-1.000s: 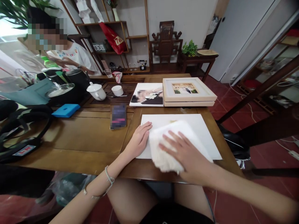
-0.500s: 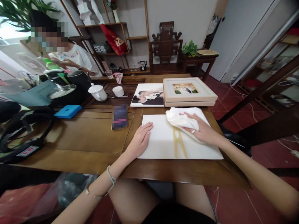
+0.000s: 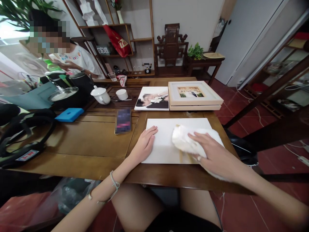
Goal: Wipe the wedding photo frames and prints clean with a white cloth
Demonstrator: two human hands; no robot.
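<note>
A flat white panel point(image 3: 160, 149) lies on the wooden table in front of me, with a yellowish stand-shaped piece point(image 3: 181, 157) on its surface. My left hand point(image 3: 145, 143) rests flat on the panel's left edge, fingers stretched out. Pressed on a white cloth point(image 3: 183, 137), my right hand point(image 3: 212, 154) holds it against the panel's right half. The cloth covers most of the yellowish piece and hangs over the panel's right and near edges. A ring shows on the right hand.
Behind the panel lie a photo print point(image 3: 153, 100) and stacked frames point(image 3: 196, 102). A phone point(image 3: 123, 120), a blue block point(image 3: 69, 114), headphones point(image 3: 26, 138), a white lidded cup point(image 3: 100, 96) and a small bowl point(image 3: 122, 94) stand leftward. A person point(image 3: 82, 59) sits at the far left.
My right hand has moved the cloth toward me and slightly right over the panel, covering more of the yellowish piece. My left hand has stayed in place.
</note>
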